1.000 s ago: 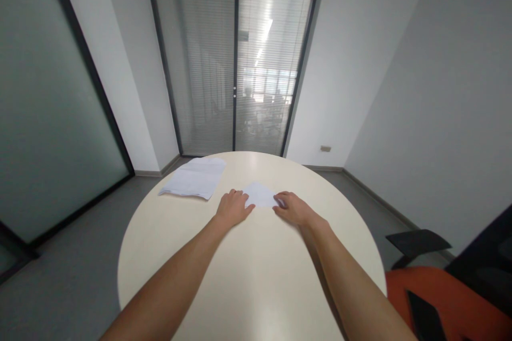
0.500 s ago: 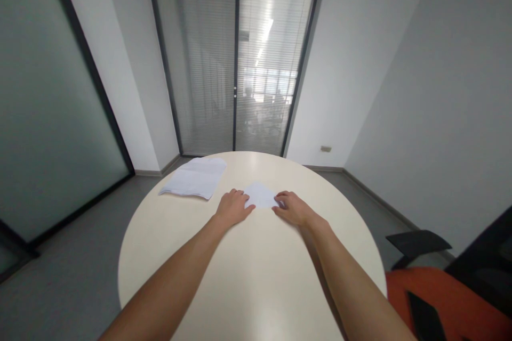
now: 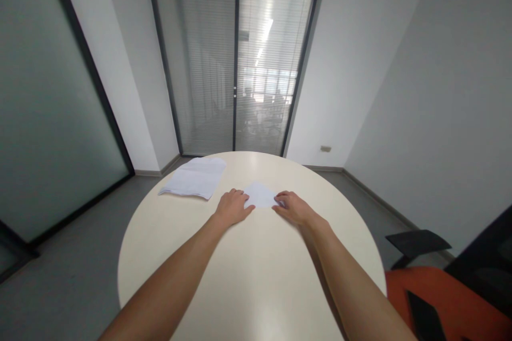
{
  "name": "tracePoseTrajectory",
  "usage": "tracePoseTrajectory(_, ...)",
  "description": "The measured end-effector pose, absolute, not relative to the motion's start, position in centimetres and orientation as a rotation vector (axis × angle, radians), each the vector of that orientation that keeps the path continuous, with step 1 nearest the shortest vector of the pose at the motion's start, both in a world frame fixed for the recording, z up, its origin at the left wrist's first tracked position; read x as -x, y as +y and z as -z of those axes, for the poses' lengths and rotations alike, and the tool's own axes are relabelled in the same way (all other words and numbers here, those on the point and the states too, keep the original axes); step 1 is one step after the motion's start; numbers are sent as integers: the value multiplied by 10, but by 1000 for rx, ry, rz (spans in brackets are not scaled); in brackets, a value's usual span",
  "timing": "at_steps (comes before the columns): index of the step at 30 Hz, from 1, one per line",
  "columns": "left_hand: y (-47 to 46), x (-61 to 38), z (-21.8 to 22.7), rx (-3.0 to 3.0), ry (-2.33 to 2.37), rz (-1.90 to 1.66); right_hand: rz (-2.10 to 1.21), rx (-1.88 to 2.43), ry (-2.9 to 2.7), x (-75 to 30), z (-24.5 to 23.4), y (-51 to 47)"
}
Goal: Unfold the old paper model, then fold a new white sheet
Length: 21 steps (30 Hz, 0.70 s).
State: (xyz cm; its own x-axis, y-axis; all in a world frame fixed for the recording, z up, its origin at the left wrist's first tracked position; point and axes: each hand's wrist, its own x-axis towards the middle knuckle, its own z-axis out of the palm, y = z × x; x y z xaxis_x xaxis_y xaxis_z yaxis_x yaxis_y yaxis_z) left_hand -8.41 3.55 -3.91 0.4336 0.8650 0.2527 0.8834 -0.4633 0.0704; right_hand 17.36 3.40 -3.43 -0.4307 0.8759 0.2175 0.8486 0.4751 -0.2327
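Note:
A small white folded sheet of paper [image 3: 259,195], narrowing to a point at its far side, lies on the round cream table [image 3: 256,266] between my hands. My left hand [image 3: 234,206] grips its left corner, fingers over the edge and thumb along the near side. At the opposite corner, my right hand [image 3: 293,208] holds the paper between curled fingers and thumb. The undersides of both hands are hidden.
A stack of white paper sheets [image 3: 194,178] rests on the table's far left. An orange-seated chair [image 3: 452,298] with black armrests stands to the right. Beyond the table is a glass door with blinds [image 3: 196,74].

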Motion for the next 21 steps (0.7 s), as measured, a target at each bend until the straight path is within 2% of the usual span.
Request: tracePoseTrajectory(21, 34, 82, 38, 2584, -1580, 381, -88, 1516, -2388, -168, 31, 30)
